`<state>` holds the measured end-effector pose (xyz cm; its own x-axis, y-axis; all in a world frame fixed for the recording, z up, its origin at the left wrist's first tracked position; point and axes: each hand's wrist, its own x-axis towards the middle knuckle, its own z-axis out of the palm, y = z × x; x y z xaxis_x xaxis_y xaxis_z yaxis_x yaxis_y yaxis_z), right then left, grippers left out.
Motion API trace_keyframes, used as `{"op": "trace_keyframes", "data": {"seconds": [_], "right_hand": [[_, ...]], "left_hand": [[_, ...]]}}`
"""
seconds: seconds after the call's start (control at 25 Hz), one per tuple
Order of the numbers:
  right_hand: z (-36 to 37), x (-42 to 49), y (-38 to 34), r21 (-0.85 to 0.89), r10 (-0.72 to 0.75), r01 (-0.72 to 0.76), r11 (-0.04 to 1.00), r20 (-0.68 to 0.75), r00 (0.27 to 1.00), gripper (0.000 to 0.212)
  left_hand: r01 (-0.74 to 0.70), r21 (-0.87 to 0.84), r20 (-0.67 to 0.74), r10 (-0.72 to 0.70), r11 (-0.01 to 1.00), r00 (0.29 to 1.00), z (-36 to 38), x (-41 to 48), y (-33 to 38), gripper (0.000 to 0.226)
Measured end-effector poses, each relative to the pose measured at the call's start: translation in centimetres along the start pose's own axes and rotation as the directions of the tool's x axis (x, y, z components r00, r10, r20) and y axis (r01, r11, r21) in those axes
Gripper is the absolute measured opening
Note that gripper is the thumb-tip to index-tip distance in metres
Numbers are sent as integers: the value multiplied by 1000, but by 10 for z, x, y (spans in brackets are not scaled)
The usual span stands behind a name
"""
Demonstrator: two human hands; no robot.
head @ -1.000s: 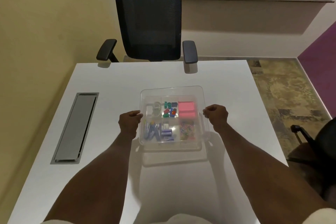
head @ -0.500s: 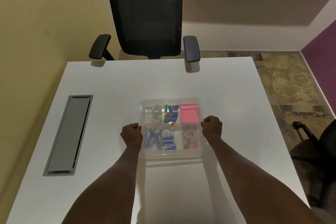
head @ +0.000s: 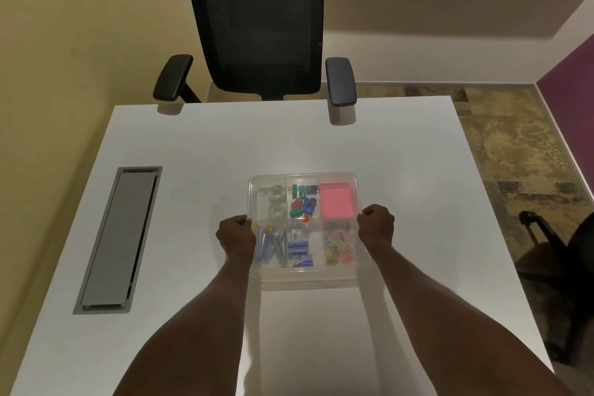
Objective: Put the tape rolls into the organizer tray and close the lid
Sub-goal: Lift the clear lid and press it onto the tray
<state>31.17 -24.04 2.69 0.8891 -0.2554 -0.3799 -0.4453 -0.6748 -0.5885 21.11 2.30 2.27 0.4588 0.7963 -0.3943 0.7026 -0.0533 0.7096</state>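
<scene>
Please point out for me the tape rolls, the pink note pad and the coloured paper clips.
tape rolls [head: 275, 193]: head view, on the upper clear roll, far left compartment.
pink note pad [head: 336, 201]: head view, middle of its top sheet.
coloured paper clips [head: 337, 243]: head view, middle of the heap, near right compartment.

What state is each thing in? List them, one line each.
organizer tray: on the white table, lid on, held at both sides
lid: clear, covering the tray
tape rolls: inside, far left compartment
pink notes: inside, far right compartment
paper clips: inside, near right compartment
left hand: closed on the tray's left edge
right hand: closed on the tray's right edge
cable hatch: shut
</scene>
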Motion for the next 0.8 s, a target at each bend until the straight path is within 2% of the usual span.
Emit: {"op": "trace_keyframes", "data": {"seconds": [0.48, 0.56, 0.64, 0.72, 0.8], "right_hand": [[3, 0, -2, -31, 11, -10, 999, 14, 1000, 12], [4, -4, -7, -154, -63, 63, 986, 6, 998, 27], [6, -2, -15, -242, -198, 195, 950, 9, 980, 39], [9, 7, -28, -261, -326, 330, 907, 60, 943, 48], [10, 20, -42, -311, -381, 415, 855, 166, 909, 63]], "left_hand": [[-4, 23, -15, 4, 1000, 1000, 9, 3, 2, 28], [-12, 82, -38, 15, 997, 999, 13, 1, 9, 36], [-90, 146, -14, 93, 985, 996, 18, 3, 19, 47], [-226, 213, 97, 210, 950, 973, 24, 10, 31, 54], [-340, 304, 244, 272, 890, 931, 29, 22, 45, 60]]}}
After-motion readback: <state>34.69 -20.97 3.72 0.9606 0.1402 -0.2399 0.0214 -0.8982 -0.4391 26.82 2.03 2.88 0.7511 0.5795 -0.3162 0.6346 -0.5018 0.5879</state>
